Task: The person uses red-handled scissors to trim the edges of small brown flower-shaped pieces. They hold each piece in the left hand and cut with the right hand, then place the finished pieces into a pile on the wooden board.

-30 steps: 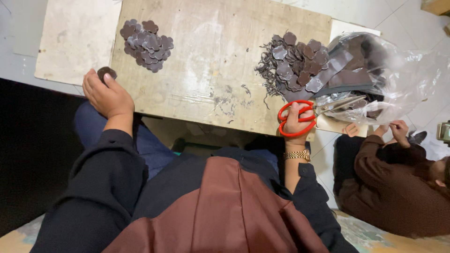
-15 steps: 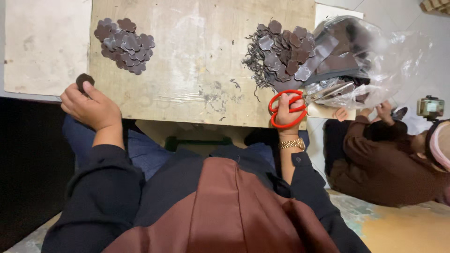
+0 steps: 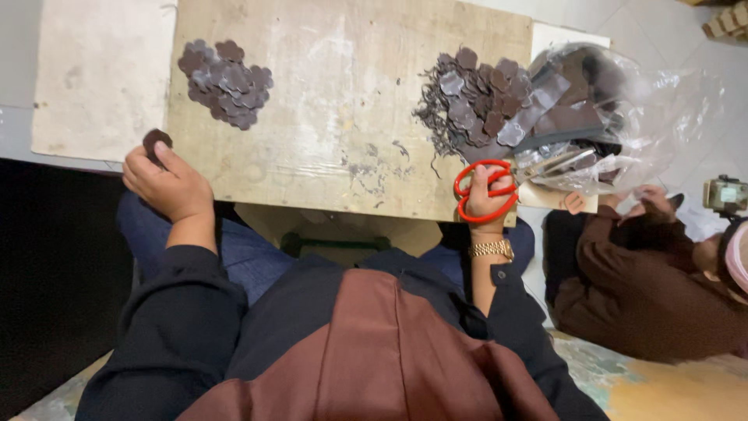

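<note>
Since before, little has moved: left hand point(image 3: 167, 183) at the table point(image 3: 335, 117) edge still pinches a dark flower-shaped piece point(image 3: 155, 143); right hand point(image 3: 487, 196) stays closed through red scissors point(image 3: 485, 189), blades seemingly shut.

A worn wooden board point(image 3: 343, 101) carries the work. On its left part lies 1 small heap of dark flower-shaped cutouts point(image 3: 226, 82); on its right part a bigger heap of cutouts and thin trimmings point(image 3: 475, 97) lies against a clear plastic bag point(image 3: 615, 117). Fine scraps point(image 3: 374, 168) dot the near edge.
</note>
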